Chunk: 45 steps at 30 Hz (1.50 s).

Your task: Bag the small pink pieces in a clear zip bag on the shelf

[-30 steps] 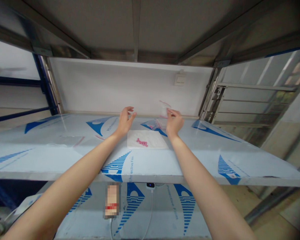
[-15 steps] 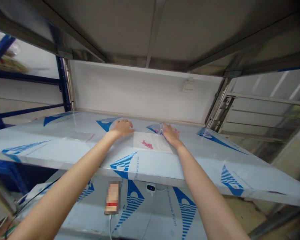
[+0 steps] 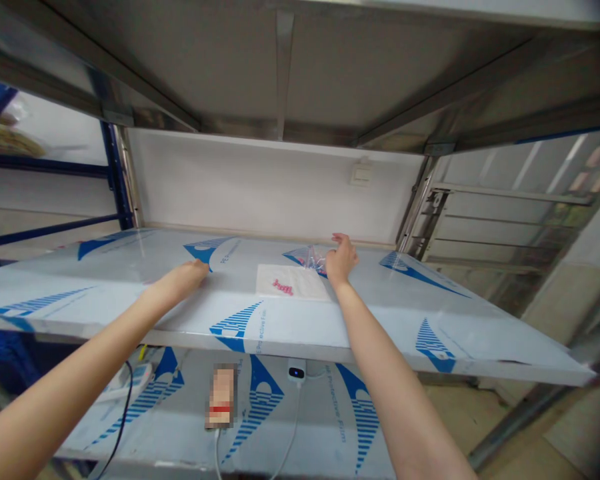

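Note:
A white sheet (image 3: pixel 300 283) lies flat on the film-covered shelf (image 3: pixel 310 327), with a small cluster of pink pieces (image 3: pixel 283 287) on its left part. Behind the sheet's right side rests a clear plastic bag (image 3: pixel 314 259) with pinkish bits in it. My right hand (image 3: pixel 343 259) is beside the bag, fingers apart and raised at the back. To the left of the sheet, my left hand (image 3: pixel 193 277) is low over the shelf with its fingers curled together; what they hold, if anything, is too small to make out.
A metal shelf (image 3: pixel 230 67) spans overhead. On the lower shelf are a pixelated object (image 3: pixel 221 397) with a cable, a small white device (image 3: pixel 296 373) and a white power strip (image 3: pixel 130 383). A wall switch (image 3: pixel 361 174) is behind.
My left hand has moved left and nearer, away from the sheet, and its fingers have closed. My right hand has lifted off the bag. The whole view has shifted slightly.

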Motion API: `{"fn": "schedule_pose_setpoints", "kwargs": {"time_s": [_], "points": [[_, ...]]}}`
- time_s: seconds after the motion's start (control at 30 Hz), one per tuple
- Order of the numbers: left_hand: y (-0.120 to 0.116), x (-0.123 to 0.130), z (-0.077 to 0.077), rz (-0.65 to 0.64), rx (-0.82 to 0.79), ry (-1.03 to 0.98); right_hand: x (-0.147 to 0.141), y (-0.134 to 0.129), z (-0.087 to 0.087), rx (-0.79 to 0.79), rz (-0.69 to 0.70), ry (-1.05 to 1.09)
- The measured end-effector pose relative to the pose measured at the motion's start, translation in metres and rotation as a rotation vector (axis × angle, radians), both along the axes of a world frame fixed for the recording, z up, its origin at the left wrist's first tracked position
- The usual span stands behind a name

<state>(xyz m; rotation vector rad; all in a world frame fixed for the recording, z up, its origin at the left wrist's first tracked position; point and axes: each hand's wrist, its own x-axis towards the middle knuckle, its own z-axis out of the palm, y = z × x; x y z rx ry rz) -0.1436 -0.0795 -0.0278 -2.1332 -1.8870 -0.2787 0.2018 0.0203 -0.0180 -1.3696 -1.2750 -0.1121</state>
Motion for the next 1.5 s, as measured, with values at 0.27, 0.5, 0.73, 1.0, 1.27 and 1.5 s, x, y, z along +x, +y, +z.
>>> {"fn": "schedule_pose_setpoints", "kwargs": {"time_s": [0.27,0.5,0.73,1.0,1.27,1.5], "points": [[-0.008,0.026,0.042,-0.204,0.391,-0.153,-0.013,0.007,0.001,0.003,0.462,0.018],[0.039,0.116,0.068,-0.578,0.832,-0.631,-0.053,-0.001,0.003,-0.07,1.113,0.278],[0.08,0.138,0.031,-0.618,0.59,-0.453,-0.035,-0.008,0.011,0.089,0.509,-0.182],[0.064,0.133,0.031,-0.51,0.325,-0.076,-0.035,-0.024,0.011,0.104,0.299,-0.576],[0.069,0.136,0.027,-0.378,0.297,-0.581,-0.04,-0.035,0.019,0.006,0.24,-0.311],[0.071,0.135,0.016,-0.355,0.292,-0.437,-0.05,-0.012,-0.001,-0.151,0.779,-0.196]]}}
